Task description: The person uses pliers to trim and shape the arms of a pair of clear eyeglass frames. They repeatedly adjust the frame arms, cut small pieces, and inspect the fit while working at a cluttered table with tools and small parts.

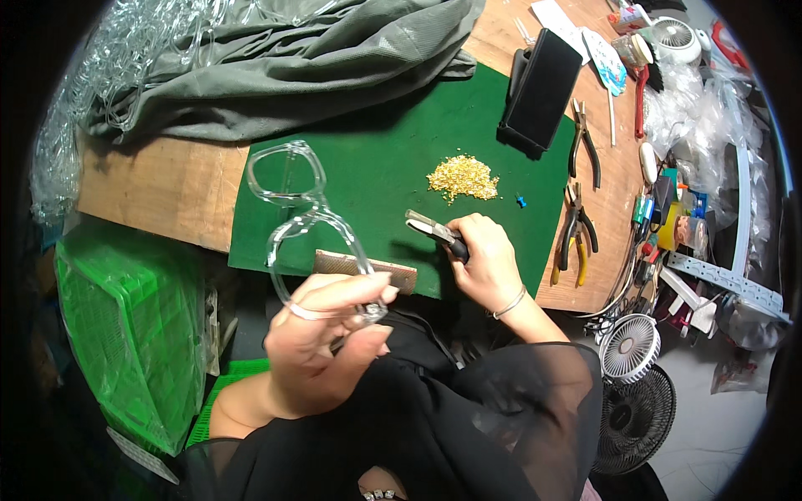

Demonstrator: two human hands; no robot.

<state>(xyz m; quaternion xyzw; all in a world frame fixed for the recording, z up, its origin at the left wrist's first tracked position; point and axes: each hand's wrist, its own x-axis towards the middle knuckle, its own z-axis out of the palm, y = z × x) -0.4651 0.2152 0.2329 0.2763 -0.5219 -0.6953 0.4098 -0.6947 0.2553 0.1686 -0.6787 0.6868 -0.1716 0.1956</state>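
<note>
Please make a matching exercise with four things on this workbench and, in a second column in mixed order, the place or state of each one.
1. clear eyeglass frame
2. small pliers
3. gold-coloured bits
4. grey cloth

a. heaped on the green mat
b. held up in the left hand
c. bunched at the far edge of the bench
d. gripped in the right hand

Pairs: 1-b, 2-d, 3-a, 4-c

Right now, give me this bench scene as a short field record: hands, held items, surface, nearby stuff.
left hand: left hand raised, pinching a clear plastic eyeglass frame at one end
right hand: right hand resting on the mat, gripping small black-handled pliers
surface: green felt mat on a wooden table
on mat: pile of small gold metal parts; brown rectangular block; black phone on a stand
right of mat: two pairs of pliers
behind: grey cloth
</note>
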